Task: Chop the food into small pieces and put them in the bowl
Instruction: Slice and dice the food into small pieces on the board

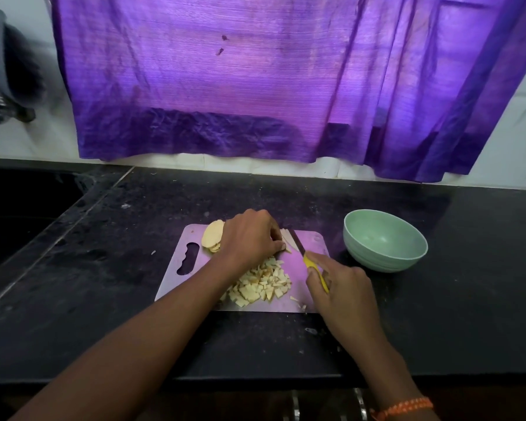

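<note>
A metal cutting board (176, 278) lies on the black counter. A stack of pale potato slices (213, 239) sits at its far left. A heap of small diced pieces (263, 284) lies in the board's middle. My left hand (251, 235) holds down a few cut strips (286, 238) with curled fingers at the board's far side. My right hand (343, 287) grips a yellow-handled knife (312, 265), its dark blade against those strips. A light green bowl (384, 240) stands empty to the right of the board.
A sink basin (22, 208) is sunk into the counter at the left. A purple curtain (255, 80) hangs over the tiled wall behind. A dark vessel (3, 71) sits at the far left. The counter's front edge (255, 379) runs below the board.
</note>
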A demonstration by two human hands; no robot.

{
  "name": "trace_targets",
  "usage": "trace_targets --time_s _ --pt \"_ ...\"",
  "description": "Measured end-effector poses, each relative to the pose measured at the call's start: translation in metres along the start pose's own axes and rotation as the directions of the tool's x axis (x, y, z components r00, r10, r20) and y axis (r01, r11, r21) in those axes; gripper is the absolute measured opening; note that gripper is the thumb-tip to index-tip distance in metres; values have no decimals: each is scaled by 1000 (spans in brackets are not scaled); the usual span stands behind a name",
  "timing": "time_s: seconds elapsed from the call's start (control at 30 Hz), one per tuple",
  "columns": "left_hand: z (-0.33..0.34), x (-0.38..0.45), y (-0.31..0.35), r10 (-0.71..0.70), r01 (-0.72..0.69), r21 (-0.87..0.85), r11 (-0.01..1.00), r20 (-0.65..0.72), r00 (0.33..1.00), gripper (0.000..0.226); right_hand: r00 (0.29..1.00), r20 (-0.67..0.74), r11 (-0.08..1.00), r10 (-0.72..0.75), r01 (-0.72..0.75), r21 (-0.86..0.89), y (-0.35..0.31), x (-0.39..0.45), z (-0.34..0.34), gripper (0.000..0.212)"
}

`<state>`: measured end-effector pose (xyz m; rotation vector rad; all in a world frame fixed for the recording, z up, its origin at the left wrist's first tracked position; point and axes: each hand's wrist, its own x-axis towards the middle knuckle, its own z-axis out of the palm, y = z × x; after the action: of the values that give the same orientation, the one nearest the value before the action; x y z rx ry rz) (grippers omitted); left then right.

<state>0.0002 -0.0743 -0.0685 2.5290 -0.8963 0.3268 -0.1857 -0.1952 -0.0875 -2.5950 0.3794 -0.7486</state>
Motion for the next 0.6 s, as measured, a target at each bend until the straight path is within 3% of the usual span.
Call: trace_targets --time_s 0.23,0.6 --pt "1 2 -3 -21 21 -12 1000 4 1000 13 997 59 993 -52 58 -107 -4 22 12 37" --pt "5 -1 0 -11 13 52 999 -38 999 17 995 94 999 -23 25 -20 8 17 12 43"
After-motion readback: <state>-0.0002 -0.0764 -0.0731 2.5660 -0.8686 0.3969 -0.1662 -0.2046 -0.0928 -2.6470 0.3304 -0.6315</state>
